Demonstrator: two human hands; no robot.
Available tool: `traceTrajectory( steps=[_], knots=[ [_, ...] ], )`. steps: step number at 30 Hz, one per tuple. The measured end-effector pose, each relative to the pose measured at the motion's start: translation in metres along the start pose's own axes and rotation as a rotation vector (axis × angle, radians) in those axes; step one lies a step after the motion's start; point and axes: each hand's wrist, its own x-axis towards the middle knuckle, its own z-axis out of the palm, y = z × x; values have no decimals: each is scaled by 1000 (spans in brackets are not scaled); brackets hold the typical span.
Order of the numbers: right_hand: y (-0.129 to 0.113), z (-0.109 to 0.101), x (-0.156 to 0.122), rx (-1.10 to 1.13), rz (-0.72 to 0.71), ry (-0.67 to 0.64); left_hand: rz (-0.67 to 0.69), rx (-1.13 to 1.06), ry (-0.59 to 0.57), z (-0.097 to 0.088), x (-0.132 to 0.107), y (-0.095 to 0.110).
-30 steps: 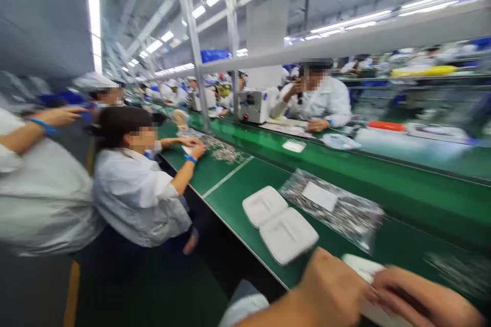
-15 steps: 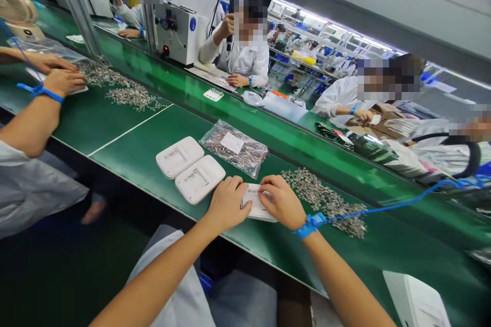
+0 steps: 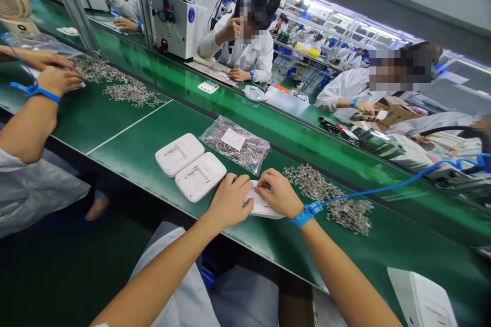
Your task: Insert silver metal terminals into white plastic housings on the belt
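- White casing (image 3: 264, 210) lies on the green bench (image 3: 130, 148) beneath both hands, its visible near edge running left to right
- Left hand (image 3: 232, 200) is half curled over the casing's left end, holding it
- Right hand (image 3: 279, 193) bunches its fingers over the top; whether they pinch anything, I cannot tell
- Metal parts (image 3: 314, 184) lie heaped just beyond and right of the right hand, the nearer one; its blue cord (image 3: 387, 188) crosses the heap
- Two white shells (image 3: 201, 177) sit left, a clear bag (image 3: 250, 153) beyond
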Motion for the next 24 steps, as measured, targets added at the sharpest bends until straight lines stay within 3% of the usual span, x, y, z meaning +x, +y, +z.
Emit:
traceTrajectory(
  steps=[5,13,20,24],
  knots=[
    [2,-6,7,-36,47,-44,29,21,-7,0,-1,0],
    [1,-4,-36,-188,-324,79,52,33,17,2,-2,1],
    [4,1,-42,-210,-339,173,76,90,9,5,-3,1],
    [5,1,-42,-203,-330,158,78,120,10,5,-4,3]
  ],
)
